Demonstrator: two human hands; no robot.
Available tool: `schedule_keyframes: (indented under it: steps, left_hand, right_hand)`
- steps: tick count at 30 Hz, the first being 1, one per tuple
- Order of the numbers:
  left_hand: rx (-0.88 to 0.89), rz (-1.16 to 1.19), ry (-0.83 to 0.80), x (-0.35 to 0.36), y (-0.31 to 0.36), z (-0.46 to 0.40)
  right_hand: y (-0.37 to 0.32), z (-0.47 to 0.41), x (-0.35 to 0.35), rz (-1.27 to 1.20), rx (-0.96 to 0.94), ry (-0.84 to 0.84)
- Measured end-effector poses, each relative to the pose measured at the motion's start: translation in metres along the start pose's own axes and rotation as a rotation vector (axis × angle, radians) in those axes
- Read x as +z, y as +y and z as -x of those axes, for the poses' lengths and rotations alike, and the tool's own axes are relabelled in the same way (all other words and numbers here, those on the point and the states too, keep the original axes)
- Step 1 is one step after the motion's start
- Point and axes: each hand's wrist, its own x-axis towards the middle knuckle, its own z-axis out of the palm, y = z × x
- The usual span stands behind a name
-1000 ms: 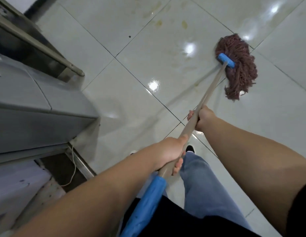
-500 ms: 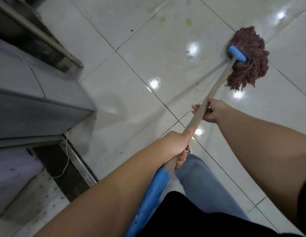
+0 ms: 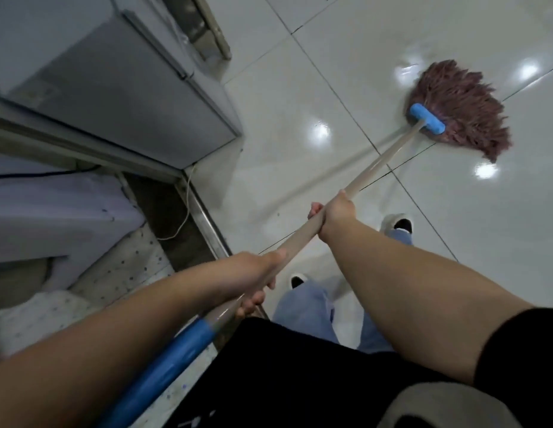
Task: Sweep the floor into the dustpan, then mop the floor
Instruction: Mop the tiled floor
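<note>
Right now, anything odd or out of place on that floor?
One thing: a thin pale cord trails loose on the dark strip beside the grey cabinet, near the mopping path. Otherwise normal: both hands grip the mop handle, mop head flat on glossy tiles.

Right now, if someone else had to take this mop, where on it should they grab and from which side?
Probably the bare wooden shaft of the mop handle, between the right hand and the blue clamp. Come from above: the handle slopes down to the floor, and that stretch is free, while the left hand covers the part above the blue sleeve.
</note>
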Motion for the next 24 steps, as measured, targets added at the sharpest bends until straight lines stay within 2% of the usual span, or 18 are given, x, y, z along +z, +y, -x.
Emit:
schedule_keyframes:
  steps: [4,10,13,18,24]
  left_hand:
    - [-0.095,-0.007,-0.045,-0.040,-0.052,0.024]
    - [-0.075,-0.180,0.232,-0.039,-0.053,0.000]
    - [-0.061,-0.215,0.273,-0.027,-0.039,-0.019]
    - [-0.036,-0.242,0.273,-0.007,0.024,-0.042]
    - [-0.052,-0.256,0.176,0.053,0.157,-0.052]
  right_hand:
    - [0.058,0.032,0.034,-0.128,0.095,-0.006]
    - [0.056,0.032,0.040,-0.162,0.071,0.058]
    - [0.042,0.021,0.030,-0.197,0.057,0.068]
    - [-0.021,-0.002,0.004,-0.239,0.044,0.096]
    - [-0.143,-0.038,-0.059,-0.293,0.046,0.138]
